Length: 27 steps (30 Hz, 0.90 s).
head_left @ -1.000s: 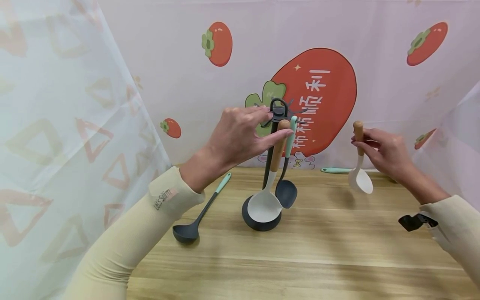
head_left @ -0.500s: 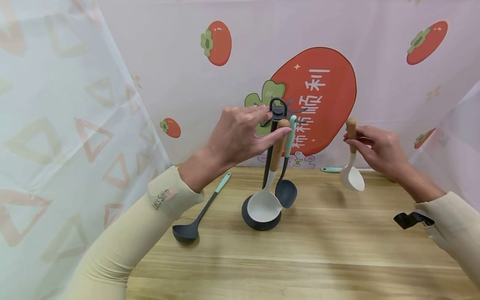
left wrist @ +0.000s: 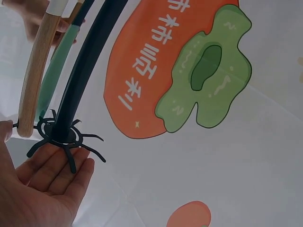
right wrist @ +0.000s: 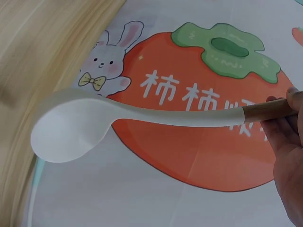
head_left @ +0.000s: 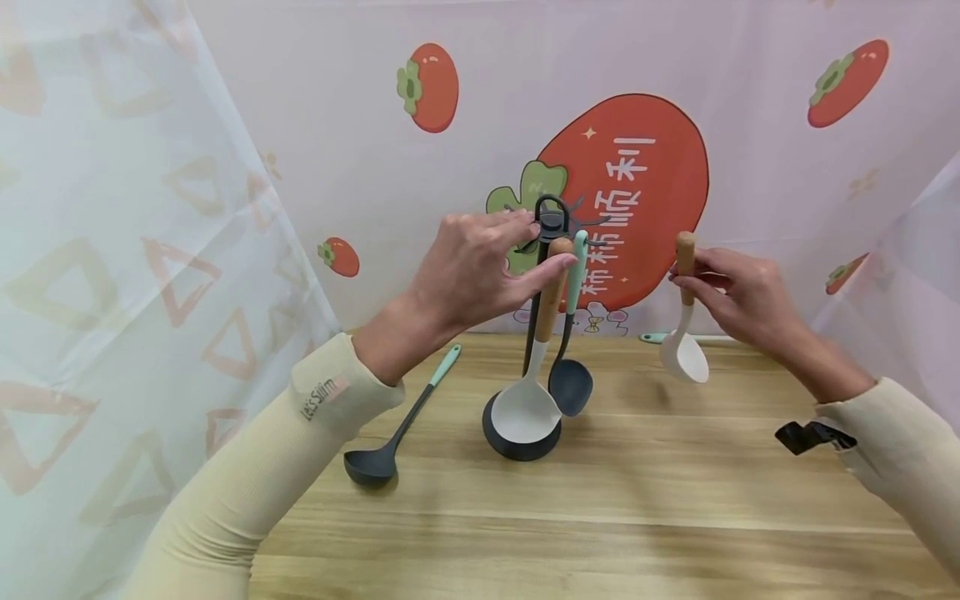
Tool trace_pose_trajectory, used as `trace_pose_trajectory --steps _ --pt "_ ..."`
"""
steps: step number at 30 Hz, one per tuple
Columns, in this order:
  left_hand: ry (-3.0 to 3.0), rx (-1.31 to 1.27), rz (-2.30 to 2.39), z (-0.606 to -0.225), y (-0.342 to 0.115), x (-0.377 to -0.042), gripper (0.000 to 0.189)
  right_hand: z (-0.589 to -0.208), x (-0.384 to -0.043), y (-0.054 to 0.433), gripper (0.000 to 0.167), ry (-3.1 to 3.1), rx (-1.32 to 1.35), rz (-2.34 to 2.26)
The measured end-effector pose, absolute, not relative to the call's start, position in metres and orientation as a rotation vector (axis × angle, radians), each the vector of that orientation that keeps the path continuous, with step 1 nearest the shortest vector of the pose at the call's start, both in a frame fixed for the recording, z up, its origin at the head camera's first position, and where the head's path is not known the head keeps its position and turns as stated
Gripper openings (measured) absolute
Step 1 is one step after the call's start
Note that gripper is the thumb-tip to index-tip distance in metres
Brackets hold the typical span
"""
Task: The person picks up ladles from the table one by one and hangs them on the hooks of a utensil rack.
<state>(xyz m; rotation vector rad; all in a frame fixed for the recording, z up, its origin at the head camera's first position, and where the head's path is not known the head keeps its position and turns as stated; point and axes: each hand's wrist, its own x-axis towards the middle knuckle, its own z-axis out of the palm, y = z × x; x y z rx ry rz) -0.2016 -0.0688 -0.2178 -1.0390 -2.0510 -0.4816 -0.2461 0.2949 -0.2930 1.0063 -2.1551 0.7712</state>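
Observation:
A dark utensil stand with a ring of hooks (left wrist: 61, 132) stands upright, its round base (head_left: 522, 450) on the table. My left hand (head_left: 474, 271) touches the stand's top with nearly straight fingers; its thumb lies by the wooden handle of a hanging white ladle (head_left: 527, 412). Beside that ladle hangs a dark spoon-like utensil (head_left: 572, 387) with a mint handle. To the right, my right hand (head_left: 750, 292) pinches the wooden handle of a second white ladle (right wrist: 71, 125), held bowl down above the table. Part of its handle is hidden by the fingers.
On the wooden table (head_left: 600, 517), a dark ladle with a mint handle (head_left: 372, 467) lies left of the stand. Another mint-handled utensil (head_left: 654, 338) lies along the back, partly hidden. A persimmon-printed sheet (head_left: 360, 100) hangs behind.
My right hand has carried the white ladle left, closer to the stand. The left hand and the hanging utensils have hardly moved.

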Motion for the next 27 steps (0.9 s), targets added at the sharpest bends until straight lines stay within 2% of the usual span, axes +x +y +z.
trace_pose_trajectory --steps 27 --pt "-2.048 -1.098 -0.584 -0.218 -0.075 -0.207 0.044 -0.274 -0.238 0.249 0.041 -2.138 1.103 0.809"
